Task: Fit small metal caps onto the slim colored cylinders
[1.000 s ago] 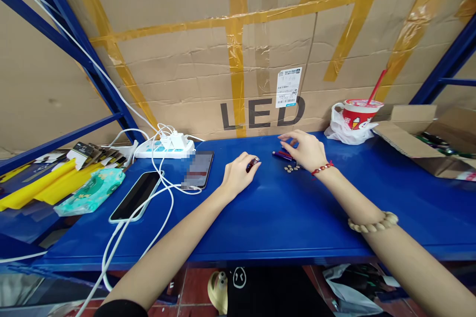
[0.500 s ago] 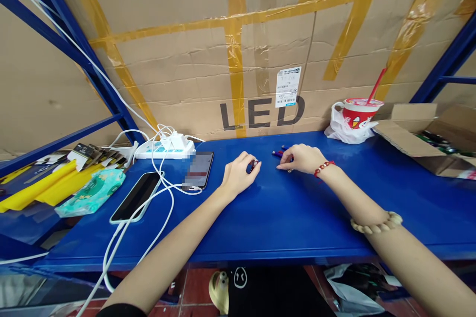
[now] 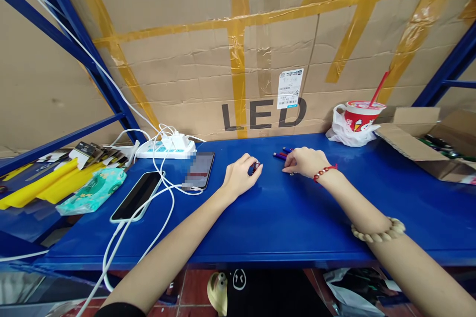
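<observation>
My left hand rests on the blue shelf top with its fingers curled round a small dark red object. Just to its right, my right hand lies knuckles up with the fingers bent down, pinching at small round metal pieces under it; what it grips is hidden. A few thin purple and blue pens lie right behind that hand. A red bead bracelet is on the right wrist and a pale bead bracelet further up the forearm.
Two phones lie to the left with white cables running to a power strip. Yellow packets and a green wipes pack sit far left. A red cup and an open carton stand at right.
My right hand has dropped from a spread pose above the small metal pieces down onto them, its fingers curling shut. My left hand has stayed put.
</observation>
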A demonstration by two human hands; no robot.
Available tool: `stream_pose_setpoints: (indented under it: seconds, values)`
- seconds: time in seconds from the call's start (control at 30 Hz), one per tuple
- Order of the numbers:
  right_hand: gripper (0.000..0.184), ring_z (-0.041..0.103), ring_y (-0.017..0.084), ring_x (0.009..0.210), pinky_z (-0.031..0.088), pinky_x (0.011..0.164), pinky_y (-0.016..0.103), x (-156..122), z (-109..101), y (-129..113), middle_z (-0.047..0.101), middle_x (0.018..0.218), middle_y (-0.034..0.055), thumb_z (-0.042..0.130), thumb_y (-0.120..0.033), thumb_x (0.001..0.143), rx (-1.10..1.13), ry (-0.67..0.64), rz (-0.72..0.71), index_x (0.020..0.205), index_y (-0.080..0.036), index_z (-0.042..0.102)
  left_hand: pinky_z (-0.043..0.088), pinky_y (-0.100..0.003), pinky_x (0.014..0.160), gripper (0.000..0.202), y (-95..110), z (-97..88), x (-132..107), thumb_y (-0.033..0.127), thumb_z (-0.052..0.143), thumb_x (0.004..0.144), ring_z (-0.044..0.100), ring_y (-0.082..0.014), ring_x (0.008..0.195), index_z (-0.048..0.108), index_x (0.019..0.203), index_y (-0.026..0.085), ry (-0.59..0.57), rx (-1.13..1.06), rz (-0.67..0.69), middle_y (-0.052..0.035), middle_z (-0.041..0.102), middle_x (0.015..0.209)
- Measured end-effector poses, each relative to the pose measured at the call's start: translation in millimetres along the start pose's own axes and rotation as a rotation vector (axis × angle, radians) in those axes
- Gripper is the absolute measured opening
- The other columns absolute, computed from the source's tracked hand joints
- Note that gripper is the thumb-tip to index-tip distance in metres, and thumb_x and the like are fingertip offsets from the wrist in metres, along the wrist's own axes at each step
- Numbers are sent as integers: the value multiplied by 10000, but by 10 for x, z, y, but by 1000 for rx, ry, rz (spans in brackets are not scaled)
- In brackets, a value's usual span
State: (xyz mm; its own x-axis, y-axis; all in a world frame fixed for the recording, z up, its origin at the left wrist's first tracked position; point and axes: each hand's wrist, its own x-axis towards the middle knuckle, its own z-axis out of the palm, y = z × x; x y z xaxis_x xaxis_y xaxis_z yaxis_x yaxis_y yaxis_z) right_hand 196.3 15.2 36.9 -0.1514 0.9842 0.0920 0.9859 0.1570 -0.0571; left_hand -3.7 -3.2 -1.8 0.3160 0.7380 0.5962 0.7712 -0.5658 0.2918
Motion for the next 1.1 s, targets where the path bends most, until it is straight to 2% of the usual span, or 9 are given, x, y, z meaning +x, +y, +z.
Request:
stream_pose_setpoints:
  seconds: [0.27, 0.5, 0.63, 0.8, 1.1]
  values:
    - [100, 613, 148, 793, 358, 524, 218, -30, 65, -176, 674, 774, -53, 666, -388, 707, 146, 5, -99, 733, -293, 678, 344, -152, 545, 241, 18, -8, 5, 384, 408, 837, 481, -31, 590, 580, 813, 217, -11, 16, -16, 29, 578, 822]
    - [122, 605, 119, 810, 385, 575, 214, -12, 47, -159, 668, 804, -93, 657, -411, 713, 176, -62, -85, 763, -301, 667, 353, -159, 544, 227, 11, 5, 3, 370, 419, 832, 476, -37, 591, 568, 777, 208, -3, -17, -7, 27, 563, 787]
    - [161, 602, 137, 827, 382, 584, 230, -1, 54, -151, 667, 812, -86, 650, -454, 705, 155, -41, -41, 757, -302, 671, 376, -180, 597, 219, 4, 17, 15, 354, 426, 830, 486, -54, 627, 556, 748, 198, 1, -18, 14, 19, 557, 770]
    - [128, 600, 113, 807, 379, 574, 214, 18, 96, -139, 664, 785, -91, 657, -422, 708, 191, -13, -75, 746, -301, 674, 388, -236, 705, 258, -18, 33, 33, 360, 414, 840, 499, -92, 712, 561, 714, 190, -3, 32, 54, 5, 568, 753]
    - [136, 606, 108, 775, 374, 558, 206, 20, 129, -173, 664, 759, -79, 644, -406, 721, 203, -31, -80, 736, -273, 663, 354, -260, 719, 332, -19, 9, 42, 414, 385, 849, 476, -107, 768, 564, 698, 179, -61, 58, 58, -5, 573, 798]
